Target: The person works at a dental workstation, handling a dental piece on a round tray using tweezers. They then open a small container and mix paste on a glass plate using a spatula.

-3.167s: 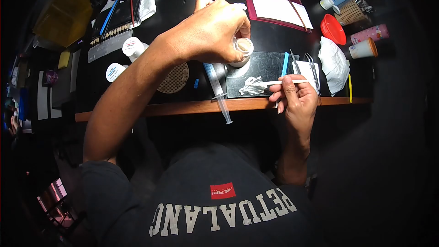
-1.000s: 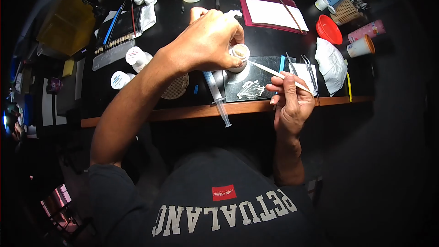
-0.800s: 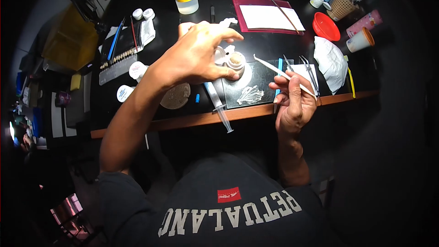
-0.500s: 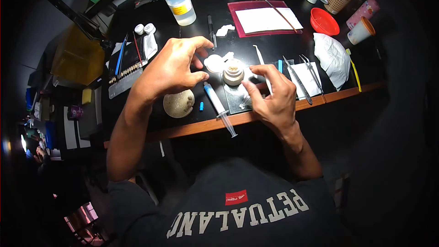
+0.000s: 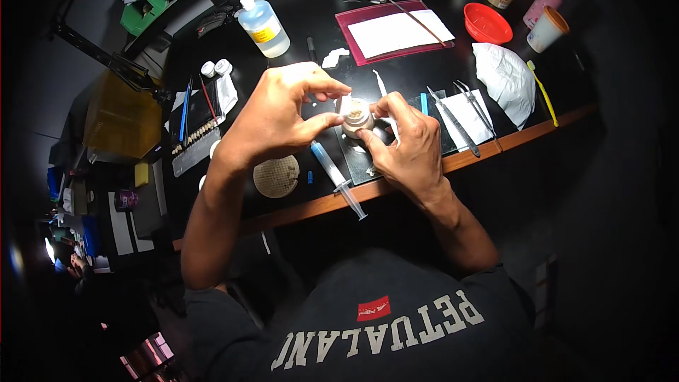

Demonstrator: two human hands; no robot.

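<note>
A small glass jar [image 5: 359, 124] with pale beige contents stands uncapped near the desk's front edge. My right hand [image 5: 409, 140] has its thumb and fingers closed around the jar's right side. From the left, my left hand [image 5: 293, 106] pinches a white jar lid [image 5: 345, 105], tilted on edge beside the jar's mouth. Beneath the jar lies a dark slab [image 5: 353, 163]. A syringe with blue content [image 5: 330, 168] lies below my left hand, with a small blue cap [image 5: 310, 177] and a round mesh disc [image 5: 276, 177] beside it. A pale-tipped instrument [image 5: 380, 82] lies behind my right fingers.
Two tweezers [image 5: 458, 127] lie on white paper at right, near a crumpled white sheet [image 5: 503, 81] and yellow toothbrush [image 5: 543, 93]. Behind are a red bowl [image 5: 488, 25], a maroon board with paper [image 5: 396, 32] and a liquid bottle [image 5: 265, 27]. A tooth shade strip [image 5: 196, 140] lies left.
My left hand has moved right to the jar and now has the white lid in its fingers. My right hand has closed in on the jar. The camera view has shifted slightly.
</note>
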